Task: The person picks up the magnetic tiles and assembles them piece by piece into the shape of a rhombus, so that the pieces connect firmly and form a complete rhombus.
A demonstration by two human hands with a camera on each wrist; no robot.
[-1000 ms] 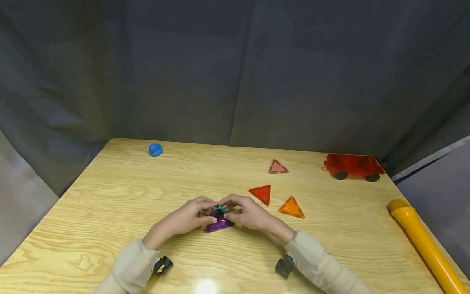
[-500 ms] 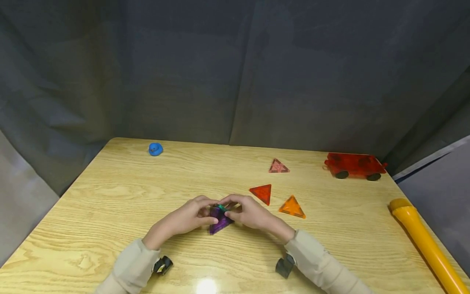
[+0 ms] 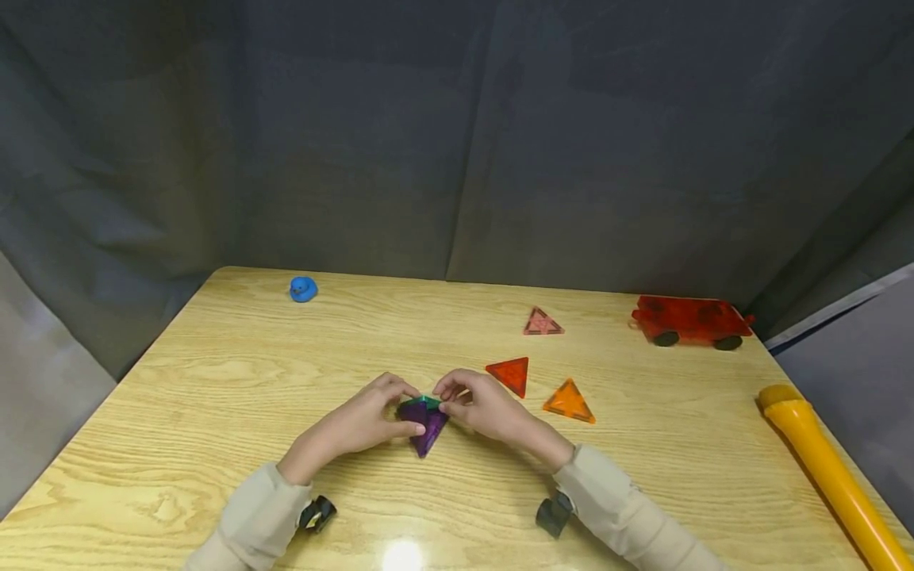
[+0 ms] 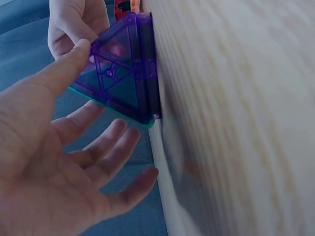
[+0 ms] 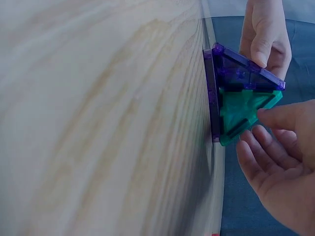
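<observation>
Purple triangular tiles (image 3: 432, 429) and a green triangular tile (image 3: 423, 401) lean together as a small pyramid-like shape on the table. The left hand (image 3: 360, 416) holds its left side; in the left wrist view this hand's (image 4: 59, 157) thumb tip meets the upper corner of a purple tile (image 4: 117, 76), lower fingers spread. From the right, the right hand (image 3: 493, 408) holds the shape by the green tile. In the right wrist view the right hand (image 5: 290, 157) has its thumb on the green tile (image 5: 241, 110), beside a purple tile (image 5: 234, 73). Some fingertip contacts are hidden.
Right of the hands lie a red triangle (image 3: 512, 376), an orange triangle (image 3: 569, 400) and a pink triangle (image 3: 543, 323). A blue duck (image 3: 303, 289) sits back left, a red wheeled base (image 3: 689, 321) back right, and a yellow tube (image 3: 831, 476) along the right edge.
The purple and green shape has turned between the hands, showing more of the green tile and a purple corner pointing toward the person. The right fingers have moved slightly up and outward.
</observation>
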